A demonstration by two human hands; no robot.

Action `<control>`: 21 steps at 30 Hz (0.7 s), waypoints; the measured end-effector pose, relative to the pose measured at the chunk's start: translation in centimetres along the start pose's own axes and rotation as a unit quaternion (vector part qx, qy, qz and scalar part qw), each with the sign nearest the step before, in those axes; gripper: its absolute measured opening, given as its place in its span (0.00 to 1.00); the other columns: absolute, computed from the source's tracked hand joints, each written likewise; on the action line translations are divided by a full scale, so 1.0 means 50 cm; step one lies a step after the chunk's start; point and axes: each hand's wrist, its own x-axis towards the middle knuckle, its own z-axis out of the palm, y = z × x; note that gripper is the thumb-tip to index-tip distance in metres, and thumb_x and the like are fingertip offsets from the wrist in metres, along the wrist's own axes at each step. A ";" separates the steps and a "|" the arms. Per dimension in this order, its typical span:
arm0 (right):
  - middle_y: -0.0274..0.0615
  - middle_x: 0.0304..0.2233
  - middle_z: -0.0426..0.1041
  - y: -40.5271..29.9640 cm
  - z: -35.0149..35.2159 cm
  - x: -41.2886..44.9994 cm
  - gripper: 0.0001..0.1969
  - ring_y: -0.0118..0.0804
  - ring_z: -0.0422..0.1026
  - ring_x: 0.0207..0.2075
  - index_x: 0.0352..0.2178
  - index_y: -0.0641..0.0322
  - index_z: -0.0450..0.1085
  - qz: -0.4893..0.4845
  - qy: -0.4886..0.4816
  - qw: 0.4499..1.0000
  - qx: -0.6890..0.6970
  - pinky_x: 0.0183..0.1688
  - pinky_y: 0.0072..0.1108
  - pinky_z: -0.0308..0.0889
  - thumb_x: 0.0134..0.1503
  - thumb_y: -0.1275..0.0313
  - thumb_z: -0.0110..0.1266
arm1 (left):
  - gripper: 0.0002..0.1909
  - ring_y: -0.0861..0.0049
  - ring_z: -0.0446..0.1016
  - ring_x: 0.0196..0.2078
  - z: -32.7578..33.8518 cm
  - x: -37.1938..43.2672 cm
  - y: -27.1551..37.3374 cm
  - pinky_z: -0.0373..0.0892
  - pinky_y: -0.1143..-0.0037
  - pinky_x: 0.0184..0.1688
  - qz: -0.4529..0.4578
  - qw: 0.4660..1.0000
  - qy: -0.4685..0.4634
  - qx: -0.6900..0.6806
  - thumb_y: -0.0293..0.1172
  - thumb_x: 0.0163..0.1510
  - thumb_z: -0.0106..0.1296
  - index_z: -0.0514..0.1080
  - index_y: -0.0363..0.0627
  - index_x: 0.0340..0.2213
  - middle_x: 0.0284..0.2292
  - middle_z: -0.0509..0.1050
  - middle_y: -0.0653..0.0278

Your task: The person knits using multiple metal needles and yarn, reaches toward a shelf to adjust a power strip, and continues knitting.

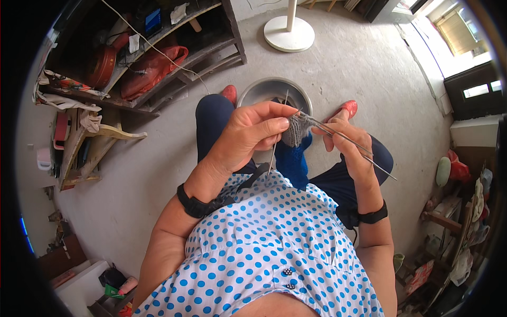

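Observation:
Between my hands is a knitted piece, its grey ribbed part [297,132] on top and a blue knitted part [292,160] hanging below toward my lap. My left hand [257,128] pinches the grey knitting at its left edge, thumb in front. A thin metal knitting needle [273,152] passes upright by the left fingers. My right hand [350,140] grips more metal needles [356,144], which slant from the top of the grey knitting down to the right. The tips meet near the upper edge of the grey stitches, partly hidden by fingers.
A metal basin [273,84] stands on the floor between my feet, with dark contents partly hidden. Beyond it is a white round stand base [289,35]. A wooden cabinet [237,47] holding a red plastic bag [152,71] is at upper left. Cluttered shelving [443,222] lines the right.

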 end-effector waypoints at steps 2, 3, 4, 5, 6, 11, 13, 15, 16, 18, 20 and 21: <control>0.33 0.21 0.66 0.002 -0.003 0.001 0.14 0.22 0.63 0.23 0.37 0.68 0.75 -0.003 -0.001 1.000 0.010 0.28 0.14 0.57 0.58 0.71 0.44 | 0.13 0.94 0.64 0.21 -0.002 0.000 0.001 0.61 0.93 0.22 -0.003 1.000 -0.006 0.005 0.26 0.56 0.49 0.71 0.35 0.43 0.30 0.75 0.68; 0.33 0.20 0.66 0.004 -0.006 0.001 0.15 0.22 0.63 0.22 0.37 0.68 0.75 0.003 -0.006 1.000 0.006 0.27 0.14 0.57 0.58 0.70 0.44 | 0.13 0.94 0.64 0.21 -0.004 0.000 0.001 0.61 0.93 0.22 -0.009 1.000 -0.011 0.003 0.26 0.56 0.49 0.71 0.35 0.43 0.30 0.75 0.68; 0.33 0.19 0.66 0.005 -0.008 0.002 0.15 0.22 0.63 0.22 0.36 0.68 0.75 0.009 -0.012 1.000 0.002 0.27 0.15 0.58 0.57 0.69 0.44 | 0.12 0.94 0.64 0.21 -0.005 0.000 0.001 0.61 0.93 0.22 -0.015 1.000 -0.017 0.002 0.26 0.56 0.49 0.71 0.35 0.42 0.30 0.75 0.68; 0.33 0.19 0.66 0.008 -0.011 0.002 0.15 0.22 0.63 0.22 0.36 0.68 0.75 0.010 -0.012 1.000 0.003 0.27 0.15 0.58 0.57 0.69 0.44 | 0.12 0.94 0.64 0.21 -0.005 0.000 0.002 0.61 0.93 0.22 -0.016 1.000 -0.016 0.002 0.26 0.56 0.49 0.71 0.35 0.42 0.30 0.75 0.68; 0.33 0.18 0.66 0.013 -0.014 0.002 0.16 0.23 0.64 0.22 0.35 0.69 0.75 0.009 -0.017 1.000 0.004 0.27 0.15 0.58 0.57 0.68 0.43 | 0.12 0.94 0.64 0.21 -0.006 -0.001 0.002 0.60 0.93 0.22 -0.014 1.000 -0.018 0.016 0.26 0.56 0.49 0.72 0.35 0.41 0.30 0.74 0.68; 0.34 0.17 0.66 0.020 -0.026 0.008 0.17 0.23 0.63 0.21 0.33 0.68 0.75 0.018 -0.032 0.999 0.011 0.26 0.16 0.58 0.53 0.66 0.43 | 0.11 0.94 0.63 0.20 -0.001 -0.003 0.016 0.58 0.92 0.21 -0.021 0.998 -0.030 0.047 0.26 0.56 0.49 0.73 0.35 0.39 0.27 0.73 0.70; 0.36 0.20 0.70 0.015 -0.031 0.011 0.18 0.23 0.63 0.21 0.32 0.70 0.75 0.045 -0.069 0.996 0.028 0.26 0.16 0.58 0.52 0.67 0.42 | 0.11 0.94 0.62 0.20 -0.003 -0.004 0.017 0.57 0.92 0.20 -0.032 0.996 -0.039 0.073 0.26 0.56 0.49 0.73 0.35 0.39 0.25 0.72 0.71; 0.37 0.21 0.71 0.023 -0.026 0.008 0.18 0.23 0.63 0.22 0.32 0.70 0.75 0.057 -0.064 0.994 0.066 0.27 0.15 0.58 0.53 0.67 0.42 | 0.10 0.94 0.61 0.19 -0.003 -0.005 0.017 0.57 0.92 0.20 -0.030 0.996 -0.042 0.076 0.26 0.55 0.49 0.73 0.35 0.39 0.25 0.72 0.71; 0.37 0.23 0.72 0.027 -0.023 0.006 0.18 0.23 0.63 0.23 0.32 0.71 0.75 0.067 -0.059 0.991 0.102 0.28 0.15 0.58 0.53 0.66 0.42 | 0.10 0.94 0.61 0.19 -0.002 -0.004 0.017 0.57 0.91 0.20 -0.028 0.995 -0.045 0.080 0.26 0.55 0.49 0.73 0.35 0.39 0.25 0.72 0.71; 0.37 0.23 0.71 0.034 -0.012 0.001 0.19 0.22 0.63 0.25 0.32 0.71 0.75 0.067 -0.049 0.987 0.137 0.29 0.14 0.57 0.54 0.65 0.42 | 0.10 0.94 0.61 0.19 -0.001 -0.004 0.017 0.57 0.91 0.20 -0.029 0.996 -0.044 0.076 0.26 0.55 0.49 0.73 0.35 0.39 0.25 0.72 0.71; 0.36 0.24 0.71 0.035 -0.002 -0.004 0.19 0.22 0.63 0.26 0.33 0.71 0.75 0.067 -0.039 0.982 0.171 0.30 0.14 0.57 0.55 0.65 0.42 | 0.10 0.94 0.61 0.19 0.000 -0.002 0.015 0.57 0.91 0.20 -0.029 0.996 -0.043 0.073 0.26 0.55 0.49 0.73 0.35 0.38 0.25 0.72 0.71; 0.35 0.24 0.70 0.034 0.002 -0.005 0.20 0.22 0.63 0.26 0.34 0.71 0.75 0.070 -0.029 0.982 0.176 0.31 0.14 0.57 0.56 0.63 0.43 | 0.10 0.94 0.61 0.20 -0.001 -0.001 0.013 0.57 0.92 0.20 -0.033 0.996 -0.040 0.068 0.26 0.55 0.49 0.73 0.35 0.39 0.25 0.72 0.71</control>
